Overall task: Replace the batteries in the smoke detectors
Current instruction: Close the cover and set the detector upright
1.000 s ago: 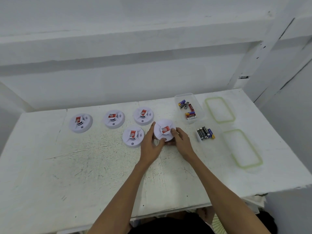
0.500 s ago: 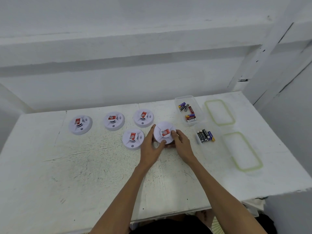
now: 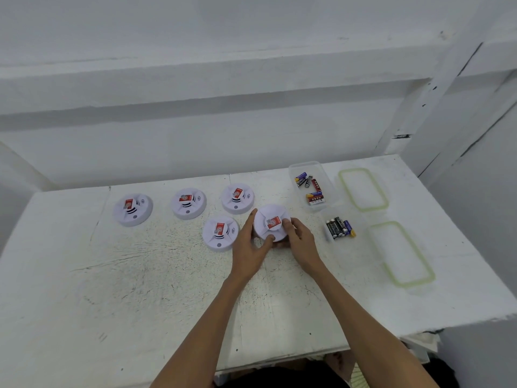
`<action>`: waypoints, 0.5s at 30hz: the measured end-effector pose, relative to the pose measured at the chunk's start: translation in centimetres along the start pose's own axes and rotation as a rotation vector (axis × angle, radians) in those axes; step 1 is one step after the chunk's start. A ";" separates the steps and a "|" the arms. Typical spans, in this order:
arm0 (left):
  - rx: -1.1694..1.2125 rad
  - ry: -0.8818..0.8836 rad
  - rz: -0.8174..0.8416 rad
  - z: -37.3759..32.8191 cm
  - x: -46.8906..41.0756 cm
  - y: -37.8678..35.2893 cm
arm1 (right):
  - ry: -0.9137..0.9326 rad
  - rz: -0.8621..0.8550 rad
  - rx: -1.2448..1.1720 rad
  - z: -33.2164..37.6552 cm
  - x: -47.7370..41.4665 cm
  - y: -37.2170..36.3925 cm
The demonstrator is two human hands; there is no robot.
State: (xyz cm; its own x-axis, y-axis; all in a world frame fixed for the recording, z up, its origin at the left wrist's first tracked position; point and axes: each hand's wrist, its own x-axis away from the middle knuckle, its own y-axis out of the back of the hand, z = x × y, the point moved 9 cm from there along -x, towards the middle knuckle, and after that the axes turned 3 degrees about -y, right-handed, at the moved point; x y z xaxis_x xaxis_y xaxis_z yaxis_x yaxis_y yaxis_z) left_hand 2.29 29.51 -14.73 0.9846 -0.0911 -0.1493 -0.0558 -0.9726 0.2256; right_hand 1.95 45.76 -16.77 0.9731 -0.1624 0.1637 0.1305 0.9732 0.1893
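A round white smoke detector [image 3: 269,219] with a red label is tilted up off the white table [image 3: 140,289], held between both hands. My left hand [image 3: 249,247] grips its left rim, thumb on the lower face. My right hand [image 3: 300,245] grips its right rim, fingers curled over the edge. Several other white detectors lie flat: one at the far left [image 3: 133,210], one further right [image 3: 188,203], one behind [image 3: 237,198] and one in front [image 3: 221,233]. Dark batteries [image 3: 339,227] lie in a clear box to the right.
A second clear box [image 3: 296,166] at the back right holds mixed batteries [image 3: 310,187]. Two green-rimmed lids [image 3: 363,189] [image 3: 400,253] lie near the table's right edge. A white wall rises directly behind the table.
The detector between my hands has tipped up slightly and my fingers have shifted round its rim. The other detectors and the batteries have not moved.
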 end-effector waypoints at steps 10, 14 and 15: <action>0.028 0.027 0.013 0.2 0.1 -0.1 | -0.039 0.016 -0.069 0.2 0.3 -0.1; 0.022 0.037 -0.004 0.7 0.0 0.0 | -0.053 0.012 -0.058 0.2 0.4 -0.2; 0.020 0.036 -0.005 0.8 0.0 0.0 | -0.057 0.012 -0.055 0.2 0.4 -0.2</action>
State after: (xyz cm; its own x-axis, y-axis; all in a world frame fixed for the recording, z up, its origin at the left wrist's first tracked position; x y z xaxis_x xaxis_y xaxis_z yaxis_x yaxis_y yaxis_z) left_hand 2.11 29.34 -15.49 0.9902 -0.0786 -0.1156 -0.0537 -0.9773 0.2052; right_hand 2.26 45.47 -16.52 0.9624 -0.1582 0.2210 0.1309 0.9824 0.1333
